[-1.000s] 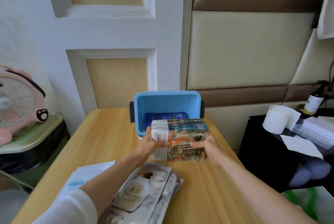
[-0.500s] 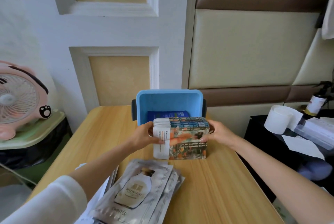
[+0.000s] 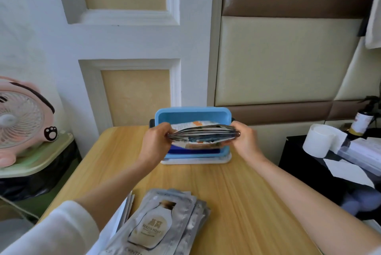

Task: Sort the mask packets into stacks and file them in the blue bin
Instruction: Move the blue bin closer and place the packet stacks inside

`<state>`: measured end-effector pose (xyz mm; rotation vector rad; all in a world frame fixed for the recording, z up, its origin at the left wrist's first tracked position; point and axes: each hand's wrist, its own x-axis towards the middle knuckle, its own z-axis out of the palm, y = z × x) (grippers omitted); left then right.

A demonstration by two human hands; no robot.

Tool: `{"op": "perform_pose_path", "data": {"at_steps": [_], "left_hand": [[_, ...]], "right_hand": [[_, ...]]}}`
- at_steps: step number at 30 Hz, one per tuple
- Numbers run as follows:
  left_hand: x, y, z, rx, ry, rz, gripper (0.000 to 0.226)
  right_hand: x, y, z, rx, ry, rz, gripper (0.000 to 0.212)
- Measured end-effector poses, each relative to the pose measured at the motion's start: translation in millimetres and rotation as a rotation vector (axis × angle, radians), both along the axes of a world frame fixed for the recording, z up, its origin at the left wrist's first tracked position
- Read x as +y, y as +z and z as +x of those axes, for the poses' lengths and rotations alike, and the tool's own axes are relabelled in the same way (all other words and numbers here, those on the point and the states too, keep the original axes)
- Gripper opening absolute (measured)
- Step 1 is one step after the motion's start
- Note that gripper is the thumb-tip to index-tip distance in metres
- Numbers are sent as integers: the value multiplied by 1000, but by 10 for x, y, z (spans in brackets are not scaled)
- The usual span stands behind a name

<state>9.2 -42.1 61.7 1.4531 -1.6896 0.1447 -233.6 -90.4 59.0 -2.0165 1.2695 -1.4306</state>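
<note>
A blue bin stands at the far edge of the wooden table, with dark blue packets low inside it. Over the bin's opening I hold a stack of colourful mask packets, seen edge-on and bowed in the middle. My left hand grips its left end and my right hand grips its right end. A second stack of silver mask packets with a bottle picture lies near the table's front edge, between my forearms.
The bin sits on a white tray. A pink fan stands on a side stand at left. On the black unit at right are a white roll, a bottle and white papers. White sheets lie under the silver stack.
Both hands carried the colourful stack from upright on the table up and forward over the bin's opening, tipping it so its edge faces me.
</note>
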Motion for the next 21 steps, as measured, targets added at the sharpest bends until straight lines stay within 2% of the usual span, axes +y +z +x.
{"op": "perform_pose_path", "data": {"at_steps": [3,10,15,21], "left_hand": [[-171,-31,48,-30,-66,-32,15],[-525,-378,87,-90,-27,140,26],[-647,-471,82,-69,37,292,28],[-686,-435,-39,-255,185,427,43]], "right_hand": [[-217,-113,96,41,-20,-97,11],[-562,-502,287,99,12,50,30],[-676,-610,395,172,5,64,29],[-708,-679,454,334,-22,122,45]]}}
